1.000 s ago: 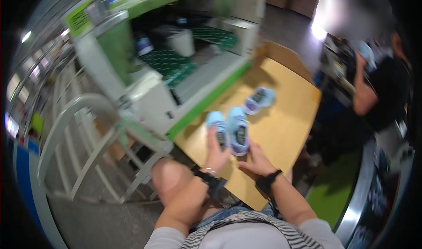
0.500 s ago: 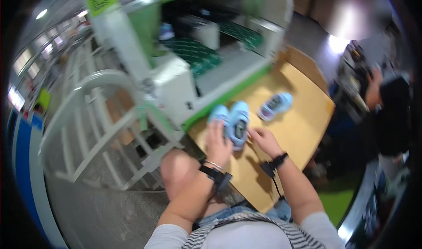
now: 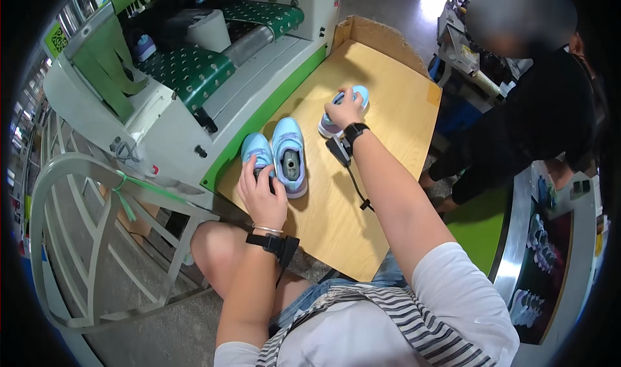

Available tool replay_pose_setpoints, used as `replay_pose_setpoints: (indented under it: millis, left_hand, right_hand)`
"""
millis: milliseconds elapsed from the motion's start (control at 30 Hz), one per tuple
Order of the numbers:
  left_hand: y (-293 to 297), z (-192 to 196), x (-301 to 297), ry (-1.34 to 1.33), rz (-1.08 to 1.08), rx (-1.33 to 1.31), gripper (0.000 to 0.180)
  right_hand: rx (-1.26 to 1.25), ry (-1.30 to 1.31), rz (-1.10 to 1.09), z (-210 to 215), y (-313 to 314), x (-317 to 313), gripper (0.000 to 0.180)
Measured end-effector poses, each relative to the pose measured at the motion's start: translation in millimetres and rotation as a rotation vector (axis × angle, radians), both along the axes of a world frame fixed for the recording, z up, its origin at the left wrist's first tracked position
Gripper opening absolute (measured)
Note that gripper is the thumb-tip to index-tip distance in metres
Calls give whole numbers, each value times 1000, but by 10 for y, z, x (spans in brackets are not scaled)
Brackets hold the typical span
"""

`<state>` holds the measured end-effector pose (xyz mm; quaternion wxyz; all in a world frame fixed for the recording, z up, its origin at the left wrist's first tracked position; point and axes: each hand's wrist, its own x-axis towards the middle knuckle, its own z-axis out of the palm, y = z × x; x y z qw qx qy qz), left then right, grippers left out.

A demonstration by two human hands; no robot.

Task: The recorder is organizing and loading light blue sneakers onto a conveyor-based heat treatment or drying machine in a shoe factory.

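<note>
While both hands rest on footwear, the risks read as follows.

Near pair: two small light-blue fabric shoes with pale lilac soles (image 3: 282, 153) stand side by side, openings up, on the wooden board (image 3: 388, 88), close to its edge beside the machine.
Left hand (image 3: 262, 195): fingers curled together over the heel of the left shoe; a firm clamp cannot be confirmed.
Far shoe: a third light-blue shoe (image 3: 339, 111) lies further up the board.
Right hand (image 3: 345, 111): fingers closed over it from above.
Hazard, slip: a loose hold could tip a shoe off the near edge.
Hazard, snag: the black wrist cable (image 3: 354, 176) trails across the board and could drag the pair.
Surroundings: green-and-white conveyor machine (image 3: 213, 63); a person in black (image 3: 537, 114) stands well apart.
</note>
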<state>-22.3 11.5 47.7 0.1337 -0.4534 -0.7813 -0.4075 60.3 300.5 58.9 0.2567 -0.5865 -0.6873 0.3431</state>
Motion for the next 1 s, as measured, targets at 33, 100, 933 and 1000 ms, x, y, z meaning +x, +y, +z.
replay_pose_setpoints:
  millis: [33, 100, 933, 1000]
  left_hand:
    - [22, 15, 5, 6, 2, 5, 27]
    - [52, 5, 38, 15, -2, 6, 26]
    - [-40, 56, 20, -117, -102, 6, 23]
    - [-41, 59, 10, -116, -102, 6, 23]
  right_hand:
    - [5, 24, -65, 73, -5, -28, 63]
    - [22, 7, 85, -42, 105, 161, 57]
    - [211, 284, 574, -63, -1600, 873, 45]
    - [212, 289, 572, -55, -1598, 864, 45]
